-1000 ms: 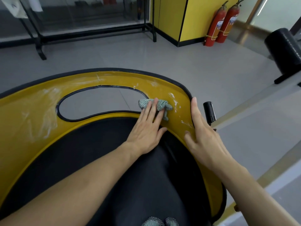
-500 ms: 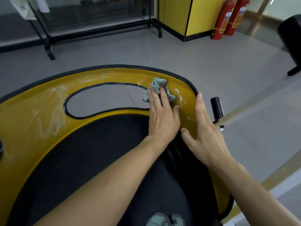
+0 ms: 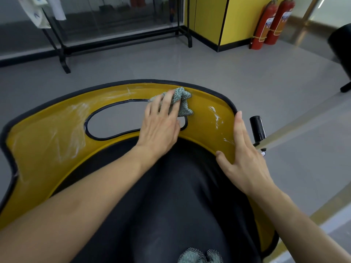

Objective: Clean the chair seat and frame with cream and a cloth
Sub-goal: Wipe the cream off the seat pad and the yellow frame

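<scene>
The yellow chair frame (image 3: pixel 47 137) curves around a black seat (image 3: pixel 171 205) and has an oval cut-out with black trim. White cream smears (image 3: pixel 215 114) streak the frame on the left, top and right. My left hand (image 3: pixel 161 126) presses a grey-green cloth (image 3: pixel 181 100) flat against the frame's upper band, just right of the cut-out. My right hand (image 3: pixel 245 158) lies flat with fingers together on the frame's right side, thumb on the inner edge. A second grey-green cloth (image 3: pixel 199 256) lies on the seat at the bottom edge of view.
A black handle (image 3: pixel 257 128) sticks up just right of the frame. Two red fire extinguishers (image 3: pixel 269 23) stand by a yellow cabinet (image 3: pixel 237 16) at the back right. A black metal rack (image 3: pixel 64 54) stands at the back left, a black object (image 3: pixel 341 46) at far right on grey floor.
My left hand has slid the cloth up and leftward along the frame, from the inner edge to the upper band. My right hand has stayed on the right side.
</scene>
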Demonstrator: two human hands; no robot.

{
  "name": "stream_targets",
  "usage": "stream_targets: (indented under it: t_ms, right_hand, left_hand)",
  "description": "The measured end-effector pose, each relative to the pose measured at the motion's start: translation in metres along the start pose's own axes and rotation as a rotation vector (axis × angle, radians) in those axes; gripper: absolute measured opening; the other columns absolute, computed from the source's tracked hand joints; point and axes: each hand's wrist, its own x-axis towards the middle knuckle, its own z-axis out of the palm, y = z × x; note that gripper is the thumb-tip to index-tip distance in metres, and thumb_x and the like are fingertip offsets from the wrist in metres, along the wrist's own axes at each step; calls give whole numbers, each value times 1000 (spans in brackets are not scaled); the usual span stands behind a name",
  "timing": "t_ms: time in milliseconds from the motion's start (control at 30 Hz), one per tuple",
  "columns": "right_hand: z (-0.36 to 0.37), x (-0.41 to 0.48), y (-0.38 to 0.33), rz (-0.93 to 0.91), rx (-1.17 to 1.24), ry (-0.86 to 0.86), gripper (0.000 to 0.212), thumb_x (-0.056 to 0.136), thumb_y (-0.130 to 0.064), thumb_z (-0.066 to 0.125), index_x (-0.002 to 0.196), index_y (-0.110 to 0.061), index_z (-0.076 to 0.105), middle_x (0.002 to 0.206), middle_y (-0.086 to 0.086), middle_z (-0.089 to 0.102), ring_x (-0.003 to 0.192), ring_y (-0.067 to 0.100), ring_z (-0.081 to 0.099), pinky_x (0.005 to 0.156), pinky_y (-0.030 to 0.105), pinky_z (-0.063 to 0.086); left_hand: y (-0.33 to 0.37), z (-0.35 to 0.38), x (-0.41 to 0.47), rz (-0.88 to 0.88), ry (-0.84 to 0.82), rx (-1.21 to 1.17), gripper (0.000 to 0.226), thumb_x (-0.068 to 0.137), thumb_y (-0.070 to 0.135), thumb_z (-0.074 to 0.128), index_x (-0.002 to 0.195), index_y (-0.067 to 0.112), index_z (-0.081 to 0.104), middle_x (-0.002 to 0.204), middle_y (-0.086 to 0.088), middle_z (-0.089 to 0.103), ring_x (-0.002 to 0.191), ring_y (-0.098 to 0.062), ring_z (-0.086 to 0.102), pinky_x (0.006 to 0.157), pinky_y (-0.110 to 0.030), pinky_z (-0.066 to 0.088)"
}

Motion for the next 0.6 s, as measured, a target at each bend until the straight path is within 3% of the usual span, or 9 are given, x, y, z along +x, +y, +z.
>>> stream_targets:
  t_ms: [100, 300, 467, 600]
  right_hand:
    - [0, 0, 0, -4, -4, 4, 99, 94, -38, 55, 149, -39, -26, 165, -13, -2, 133, 21, 44, 88, 24, 35]
    - [1, 0, 0, -4, -3, 3, 99, 94, -41, 55, 149, -40, -27, 165, -13, -3, 136, 21, 41, 90, 23, 33]
    - [1, 0, -2, -14, -13, 7, 99, 94, -43, 55, 148, -40, -29, 164, -14, -6, 140, 20, 37, 95, 26, 37]
    - [1, 0, -3, 1, -18, 16, 100, 94, -44, 55, 148, -40, -29, 165, -13, -5, 139, 21, 38, 98, 33, 42]
  left_hand:
    - [12, -6, 1, -67, -5, -29, 49, 98, 30, 46, 142, 9, 48, 152, -13, 32, 128, -32, 40, 101, -44, 42]
    - [15, 3, -6, -49, -95, -232, 63, 103, 31, 42, 158, 10, 21, 160, -18, 18, 148, -32, 24, 112, -44, 42]
    - [-2, 20, -15, 82, -190, -149, 80, 104, 53, 36, 161, 11, 0, 166, -14, -17, 153, -27, -18, 126, -45, 9]
    - [-9, 26, -9, 116, -191, -75, 85, 102, 65, 24, 160, 10, -5, 164, -16, -21, 153, -28, -19, 126, -44, 1]
